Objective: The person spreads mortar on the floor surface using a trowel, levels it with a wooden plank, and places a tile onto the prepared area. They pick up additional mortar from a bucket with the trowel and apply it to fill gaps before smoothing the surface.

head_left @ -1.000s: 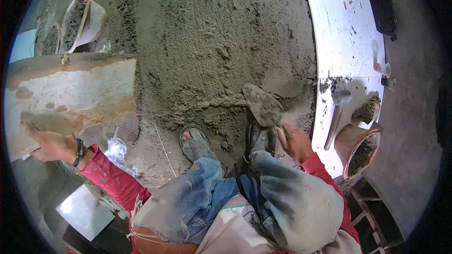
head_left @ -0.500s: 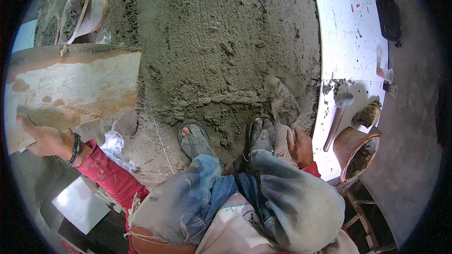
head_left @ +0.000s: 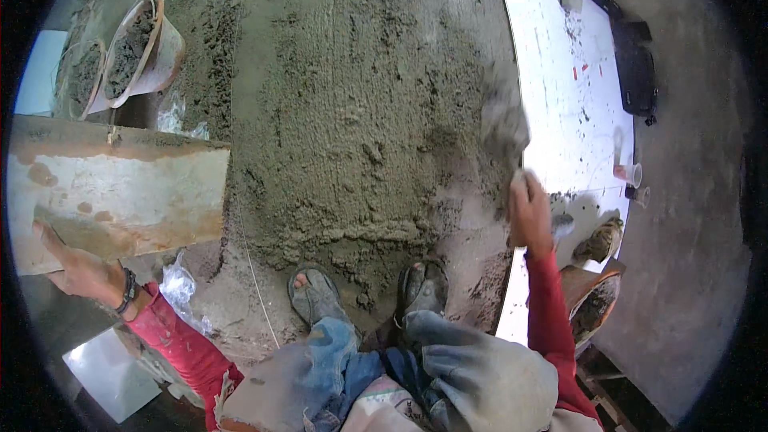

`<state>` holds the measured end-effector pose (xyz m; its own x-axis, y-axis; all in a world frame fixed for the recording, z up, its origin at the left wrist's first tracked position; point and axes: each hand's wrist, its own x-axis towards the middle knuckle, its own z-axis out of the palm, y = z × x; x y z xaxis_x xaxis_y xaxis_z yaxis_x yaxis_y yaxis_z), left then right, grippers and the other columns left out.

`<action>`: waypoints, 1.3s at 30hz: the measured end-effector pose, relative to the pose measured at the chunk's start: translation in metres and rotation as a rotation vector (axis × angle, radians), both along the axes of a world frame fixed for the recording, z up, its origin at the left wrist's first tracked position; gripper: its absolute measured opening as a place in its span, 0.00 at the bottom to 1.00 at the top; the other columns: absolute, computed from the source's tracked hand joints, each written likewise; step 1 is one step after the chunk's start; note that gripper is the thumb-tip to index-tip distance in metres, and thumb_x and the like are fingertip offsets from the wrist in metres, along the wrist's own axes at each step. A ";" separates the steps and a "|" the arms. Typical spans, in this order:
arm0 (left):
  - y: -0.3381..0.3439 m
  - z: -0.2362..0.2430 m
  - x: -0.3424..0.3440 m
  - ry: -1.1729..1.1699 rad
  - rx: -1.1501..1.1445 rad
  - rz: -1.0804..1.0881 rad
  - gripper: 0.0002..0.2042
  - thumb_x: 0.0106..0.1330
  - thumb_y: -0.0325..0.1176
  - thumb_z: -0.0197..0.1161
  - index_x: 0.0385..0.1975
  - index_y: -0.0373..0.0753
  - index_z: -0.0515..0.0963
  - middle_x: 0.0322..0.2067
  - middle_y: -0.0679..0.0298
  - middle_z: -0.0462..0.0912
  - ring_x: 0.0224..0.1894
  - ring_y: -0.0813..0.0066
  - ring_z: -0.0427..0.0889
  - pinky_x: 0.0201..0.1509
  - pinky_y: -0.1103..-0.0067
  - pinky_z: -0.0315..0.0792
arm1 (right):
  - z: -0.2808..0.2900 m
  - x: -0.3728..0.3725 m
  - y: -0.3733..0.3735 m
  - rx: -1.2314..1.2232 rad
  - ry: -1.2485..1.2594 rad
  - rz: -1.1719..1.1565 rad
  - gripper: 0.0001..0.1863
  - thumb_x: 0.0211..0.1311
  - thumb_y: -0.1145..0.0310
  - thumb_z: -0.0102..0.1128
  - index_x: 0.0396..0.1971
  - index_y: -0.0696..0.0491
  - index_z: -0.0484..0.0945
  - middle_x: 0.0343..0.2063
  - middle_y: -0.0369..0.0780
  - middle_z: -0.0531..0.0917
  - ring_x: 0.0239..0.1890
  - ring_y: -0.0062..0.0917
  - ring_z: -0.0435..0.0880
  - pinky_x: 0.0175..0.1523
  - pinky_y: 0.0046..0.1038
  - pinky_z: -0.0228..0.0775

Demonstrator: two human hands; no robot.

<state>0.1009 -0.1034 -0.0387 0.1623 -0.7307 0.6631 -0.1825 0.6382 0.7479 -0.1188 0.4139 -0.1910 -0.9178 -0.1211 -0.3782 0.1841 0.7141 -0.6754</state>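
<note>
My right hand (head_left: 530, 212) is closed round the handle of a pointed trowel (head_left: 506, 128). The trowel's grey blade is smeared by motion over the wet mortar (head_left: 352, 112), close to its right edge along a white board (head_left: 552, 88). Over on the left, my left hand (head_left: 84, 272) grips the near edge of a mortar-stained wooden board (head_left: 144, 192). One digit stretches across the board's face, while the other fingers are partly hidden at its edge. Between my sandalled feet and the wider mortar bed lies a rough ridge of mortar (head_left: 352, 232).
Two buckets of mortar (head_left: 132, 52) stand at far left. Beside my right forearm are another bucket (head_left: 592, 304), a partly hidden hammer (head_left: 562, 226) and a bundled cord (head_left: 600, 242). Plastic cups (head_left: 630, 174), a black bag (head_left: 636, 72), crumpled plastic (head_left: 180, 292) and a taut string (head_left: 254, 272) also show.
My right hand has carried the trowel forward, away from my feet, toward the white board's edge. My left hand stays on the wooden board. The view has tilted up and shifted right.
</note>
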 end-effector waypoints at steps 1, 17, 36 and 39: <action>-0.002 0.000 0.002 -0.030 -0.001 -0.002 0.27 0.65 0.37 0.67 0.57 0.23 0.70 0.56 0.47 0.77 0.56 0.63 0.78 0.63 0.72 0.72 | -0.006 -0.034 -0.001 0.009 0.193 0.097 0.17 0.70 0.58 0.49 0.39 0.60 0.73 0.20 0.44 0.72 0.23 0.23 0.71 0.30 0.31 0.66; -0.028 -0.001 0.055 -0.162 0.040 -0.006 0.25 0.66 0.40 0.66 0.57 0.30 0.70 0.54 0.51 0.78 0.42 0.61 0.84 0.32 0.72 0.83 | -0.056 -0.269 -0.093 0.257 0.442 0.246 0.25 0.68 0.53 0.45 0.33 0.65 0.74 0.33 0.63 0.80 0.39 0.57 0.81 0.47 0.51 0.71; -0.004 -0.012 0.019 -0.127 0.173 0.096 0.24 0.69 0.36 0.61 0.60 0.28 0.69 0.59 0.52 0.74 0.57 0.64 0.76 0.61 0.72 0.70 | -0.086 -0.312 -0.102 -0.173 -0.339 -0.063 0.20 0.67 0.47 0.50 0.24 0.47 0.68 0.14 0.35 0.71 0.12 0.27 0.70 0.17 0.32 0.62; -0.015 0.005 0.035 -0.166 0.117 0.114 0.27 0.68 0.40 0.63 0.61 0.30 0.68 0.57 0.51 0.74 0.51 0.63 0.78 0.50 0.72 0.75 | -0.062 -0.307 -0.113 -0.279 -0.358 -0.074 0.20 0.65 0.45 0.53 0.24 0.46 0.69 0.14 0.33 0.72 0.11 0.26 0.70 0.16 0.31 0.62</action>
